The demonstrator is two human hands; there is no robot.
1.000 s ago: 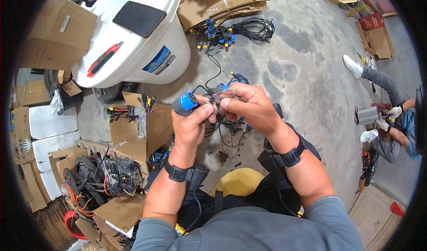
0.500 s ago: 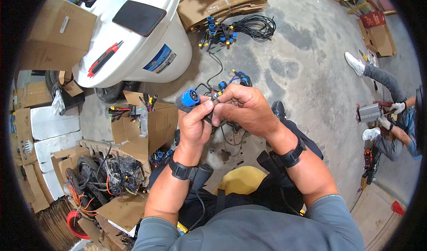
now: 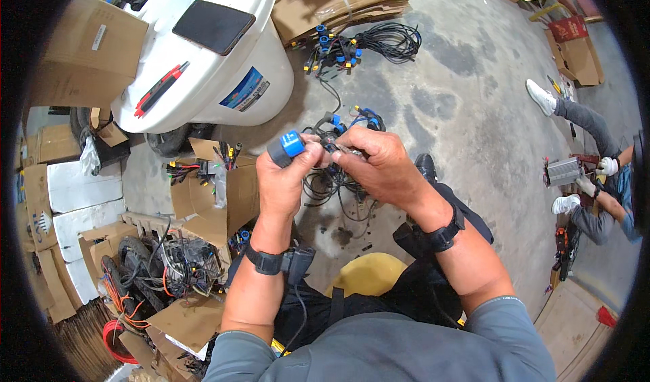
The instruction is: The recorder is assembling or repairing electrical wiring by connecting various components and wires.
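My left hand is closed around a blue-and-black cable connector, its blue collar standing out beyond the thumb. Beside it, my right hand pinches thin dark wires between thumb and forefinger. The fingertips of both hands nearly meet, and they partly hide where the wires run. Below and beyond the hands, a tangle of black cables lies on the floor, with further blue connectors just past my right hand.
A white tub at the upper left carries a phone and a red-black tool. Coiled black cables lie beyond my hands. An opened cardboard box stands at left. To the right, another person's gloved hands hold a metal box.
My left hand has shifted slightly left and turned the connector, so its pin face no longer shows. The right hand stays close by, its fingers still pinched on the wires.
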